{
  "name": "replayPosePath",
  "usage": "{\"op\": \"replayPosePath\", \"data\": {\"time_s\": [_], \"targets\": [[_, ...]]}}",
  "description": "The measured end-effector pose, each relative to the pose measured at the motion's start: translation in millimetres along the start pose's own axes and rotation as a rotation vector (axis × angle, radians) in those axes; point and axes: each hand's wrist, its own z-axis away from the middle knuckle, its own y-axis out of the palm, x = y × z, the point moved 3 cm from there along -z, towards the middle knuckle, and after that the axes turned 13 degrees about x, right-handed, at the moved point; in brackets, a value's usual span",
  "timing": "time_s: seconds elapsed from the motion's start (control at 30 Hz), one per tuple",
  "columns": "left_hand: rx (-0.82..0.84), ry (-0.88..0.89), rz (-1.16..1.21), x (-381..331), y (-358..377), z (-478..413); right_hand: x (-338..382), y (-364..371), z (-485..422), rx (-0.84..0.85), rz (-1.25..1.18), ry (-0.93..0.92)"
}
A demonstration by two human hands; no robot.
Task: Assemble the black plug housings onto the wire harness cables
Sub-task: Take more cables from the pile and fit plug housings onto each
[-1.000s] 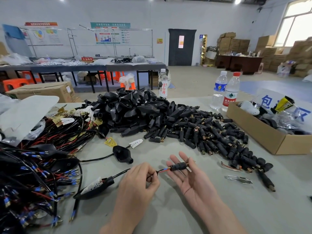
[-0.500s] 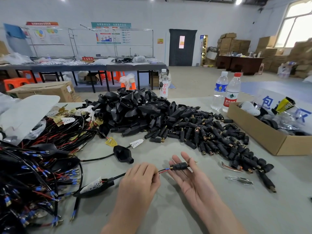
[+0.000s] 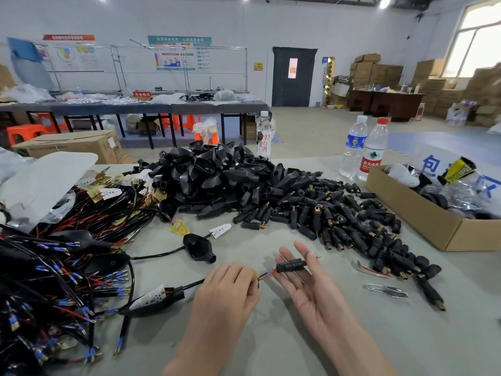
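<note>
Right now 2 hands work low over the grey table (image 3: 433,335). The left hand (image 3: 225,294) is curled, its fingertips pinching 1 cable (image 3: 193,285) just where the red wire comes out. The right hand (image 3: 311,291) lies palm up with its fingers straight. 1 black plug (image 3: 291,265) rests across those fingers, joined to the cable's end, with a small metal pin sticking out on its far side. Behind the hands, 1 heap of small black plugs (image 3: 339,213) spreads over the table, touching 1 heap of bigger black shells (image 3: 217,180). At the left lies 1 tangled bundle of cables (image 3: 54,267). 3 bottles (image 3: 353,146) stand at the far edge, 2 of them side by side near 1 cardboard box (image 3: 423,215).
</note>
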Motion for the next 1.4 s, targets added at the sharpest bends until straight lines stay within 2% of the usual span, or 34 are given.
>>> {"op": "replayPosePath", "data": {"time_s": [0.13,0.33,0.57,0.9,1.03,1.4], "targets": [[0.018,0.042,0.056,-1.4,1.5,0.1,0.3,1.2,1.3,0.005,0.029,-0.013],[0.032,-0.061,0.238,8.3,6.1,2.9,-0.3,3.0,1.8,0.014,0.004,-0.003],[0.009,-0.102,0.385,12.2,8.5,3.0,-2.9,2.7,0.7,0.015,0.0,0.008],[0.057,-0.096,0.486,6.0,14.3,1.8,-6.6,10.7,7.3,0.038,0.015,0.03],[0.063,-0.134,0.518,7.2,18.4,3.2,-14.5,17.5,9.3,0.07,0.003,0.067],[0.065,-0.225,0.63,4.9,16.3,5.3,-11.5,18.5,7.3,0.038,-0.019,0.023]]}}
